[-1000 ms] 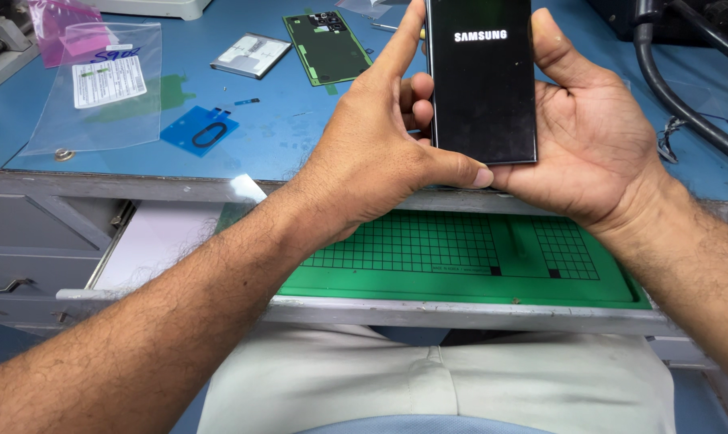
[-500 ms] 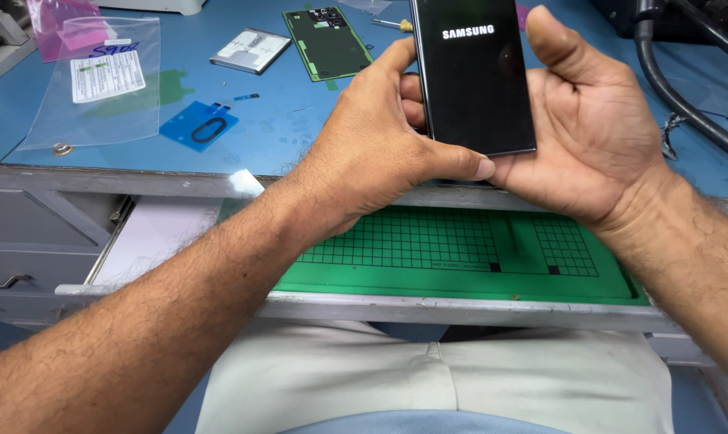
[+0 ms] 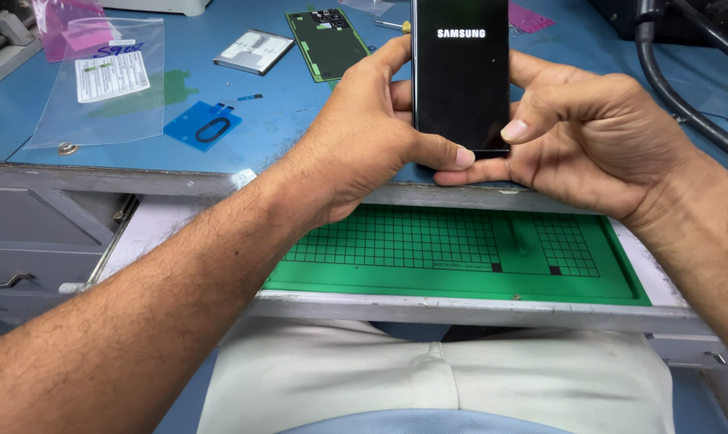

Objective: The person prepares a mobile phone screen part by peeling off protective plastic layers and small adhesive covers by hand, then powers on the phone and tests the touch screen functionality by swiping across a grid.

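we hold a black smartphone (image 3: 461, 76) upright above the blue workbench (image 3: 299, 120), screen toward us. our left hand (image 3: 364, 137) grips its left edge, thumb at the bottom corner; our right hand (image 3: 597, 133) clasps the right side. a green gridded mat (image 3: 460, 249) lies in the open drawer below.

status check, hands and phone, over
Left hand and right hand both grip black phone, upright over blue bench. Screen lit. Nothing in the way.

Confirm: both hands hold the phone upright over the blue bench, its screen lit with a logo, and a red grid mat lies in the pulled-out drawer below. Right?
Not quite. The head view shows the mat is green, not red. The rest stands: left hand and right hand hold the phone upright over the bench, logo lit.
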